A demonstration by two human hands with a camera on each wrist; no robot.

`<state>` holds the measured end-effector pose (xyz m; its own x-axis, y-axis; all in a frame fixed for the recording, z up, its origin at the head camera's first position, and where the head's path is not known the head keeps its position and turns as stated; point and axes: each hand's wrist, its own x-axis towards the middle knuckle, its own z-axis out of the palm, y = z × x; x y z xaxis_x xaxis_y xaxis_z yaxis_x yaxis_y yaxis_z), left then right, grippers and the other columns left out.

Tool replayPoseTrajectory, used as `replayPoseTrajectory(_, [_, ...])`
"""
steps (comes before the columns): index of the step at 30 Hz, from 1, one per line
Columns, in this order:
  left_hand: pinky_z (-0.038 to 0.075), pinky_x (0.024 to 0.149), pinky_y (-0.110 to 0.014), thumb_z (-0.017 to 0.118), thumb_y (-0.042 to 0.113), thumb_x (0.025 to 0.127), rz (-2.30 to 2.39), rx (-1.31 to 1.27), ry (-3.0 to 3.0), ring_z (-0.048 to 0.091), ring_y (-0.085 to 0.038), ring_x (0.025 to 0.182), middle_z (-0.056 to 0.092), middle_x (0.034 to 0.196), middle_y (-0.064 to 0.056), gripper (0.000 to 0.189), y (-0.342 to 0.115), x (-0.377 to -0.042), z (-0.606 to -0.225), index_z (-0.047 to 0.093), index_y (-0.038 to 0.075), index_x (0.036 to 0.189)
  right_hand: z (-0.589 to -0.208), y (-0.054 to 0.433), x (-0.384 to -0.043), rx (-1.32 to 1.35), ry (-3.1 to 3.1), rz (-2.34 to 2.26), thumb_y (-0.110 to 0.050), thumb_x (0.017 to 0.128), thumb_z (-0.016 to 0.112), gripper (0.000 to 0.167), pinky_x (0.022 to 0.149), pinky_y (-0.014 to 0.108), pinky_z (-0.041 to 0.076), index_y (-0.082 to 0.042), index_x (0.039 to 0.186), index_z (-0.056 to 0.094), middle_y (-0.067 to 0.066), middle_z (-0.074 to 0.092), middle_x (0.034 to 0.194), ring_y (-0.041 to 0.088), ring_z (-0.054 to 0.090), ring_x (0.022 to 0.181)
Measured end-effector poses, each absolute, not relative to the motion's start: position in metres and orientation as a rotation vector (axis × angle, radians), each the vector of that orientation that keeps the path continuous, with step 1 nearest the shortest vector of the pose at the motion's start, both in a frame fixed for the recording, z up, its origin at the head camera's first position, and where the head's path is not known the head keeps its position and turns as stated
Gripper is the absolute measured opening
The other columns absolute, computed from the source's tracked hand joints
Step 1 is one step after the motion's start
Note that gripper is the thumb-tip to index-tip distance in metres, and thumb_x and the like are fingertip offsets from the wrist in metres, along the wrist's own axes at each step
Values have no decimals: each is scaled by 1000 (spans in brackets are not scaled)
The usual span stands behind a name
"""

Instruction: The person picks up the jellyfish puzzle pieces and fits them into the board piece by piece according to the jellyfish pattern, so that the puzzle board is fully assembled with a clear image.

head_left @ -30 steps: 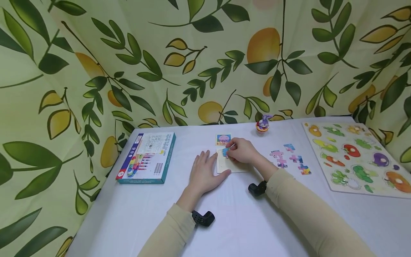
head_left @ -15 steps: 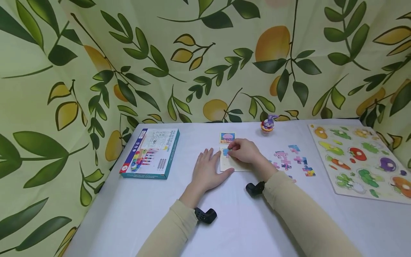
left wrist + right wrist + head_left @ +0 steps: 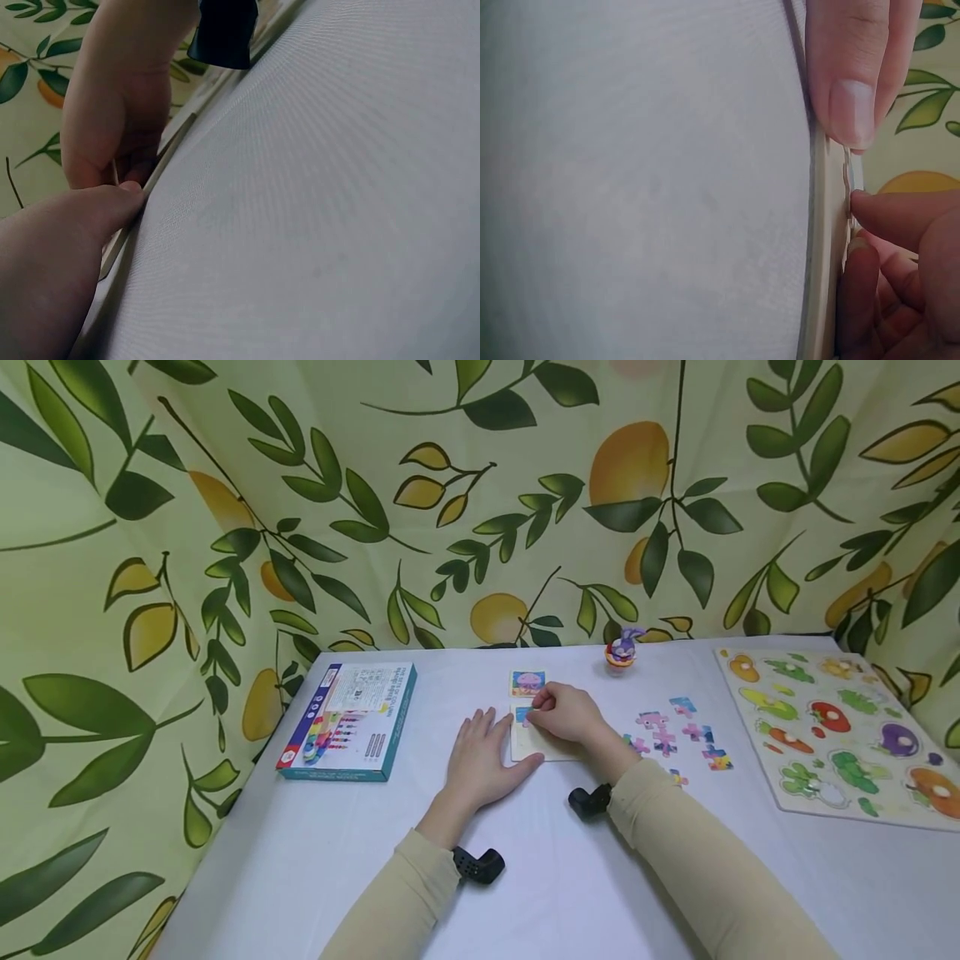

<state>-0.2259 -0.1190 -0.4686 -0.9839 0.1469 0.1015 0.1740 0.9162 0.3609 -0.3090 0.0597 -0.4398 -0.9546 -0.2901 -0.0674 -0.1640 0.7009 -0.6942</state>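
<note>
My right hand (image 3: 572, 718) pinches a blue jigsaw piece (image 3: 522, 717) over the upper left corner of a small pale puzzle tray (image 3: 528, 750). In the right wrist view, the thumb and fingers meet low over the tray (image 3: 821, 262), at the thin edge of the piece (image 3: 847, 180). My left hand (image 3: 478, 762) lies with fingers spread at the tray's left side, its thumb along the near edge. The left wrist view shows the left thumb (image 3: 90, 214) at the tray edge, close to the right fingers. Part of the tray is hidden under the right hand.
A small picture card (image 3: 528, 683) lies just behind the tray. Several loose jigsaw pieces (image 3: 664, 742) are scattered right of it. A vegetable puzzle board (image 3: 840, 727) lies far right, a boxed set (image 3: 348, 718) at left, and a purple rabbit figure (image 3: 621, 650) near the back edge.
The blue piece has come down flatter into the tray's upper left corner, still in my right fingers. My left hand keeps its place; the head view has shifted slightly.
</note>
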Motion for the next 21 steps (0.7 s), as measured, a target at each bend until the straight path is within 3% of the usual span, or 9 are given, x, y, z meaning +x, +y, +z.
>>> replayPoseTrajectory(11, [9, 126, -47, 54, 75, 89, -603, -247, -3001, 18, -31, 155, 34, 164, -12, 88, -118, -225, -468, 47, 18, 155, -441, 61, -308, -335, 2729, -1116, -31, 95, 72, 25, 74, 33, 44, -9, 104, 65, 6, 63, 92, 24, 55, 86])
replayPoseTrajectory(21, [12, 125, -49, 55, 75, 88, -606, -249, -2991, 20, -32, 154, 36, 163, -12, 88, -119, -226, -469, 48, 17, 154, -426, 83, -301, -166, 2527, -1340, -31, 103, 63, 30, 69, 27, 57, -5, 117, 62, 12, 65, 97, 22, 66, 77])
